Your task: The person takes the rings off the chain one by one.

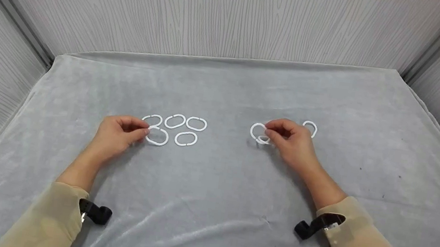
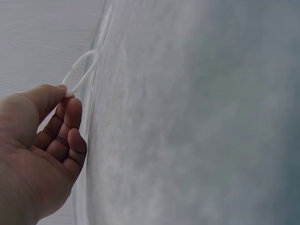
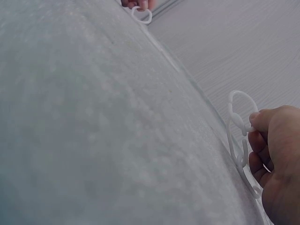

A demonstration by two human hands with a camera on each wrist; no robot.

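Note:
My left hand [image 1: 119,137] pinches a white oval curtain ring [image 1: 155,144] with a gap in its side. In the left wrist view that ring [image 2: 96,57] sticks up from between thumb and fingertip. Farther right, my right hand [image 1: 296,145] pinches another white ring [image 1: 251,131]. A second ring [image 3: 229,138] hangs linked through it in the right wrist view, with part of a further ring [image 3: 256,191] below. Behind the right hand a ring [image 1: 315,130] shows partly; whether it joins the chain is hidden.
Several loose white rings lie beside the left hand, among them one ring [image 1: 195,130] at the back and one ring [image 1: 182,145] nearer. A wrinkled grey cloth [image 1: 219,192] covers the table. Pale wood-grain panels [image 1: 226,16] stand behind and at both sides.

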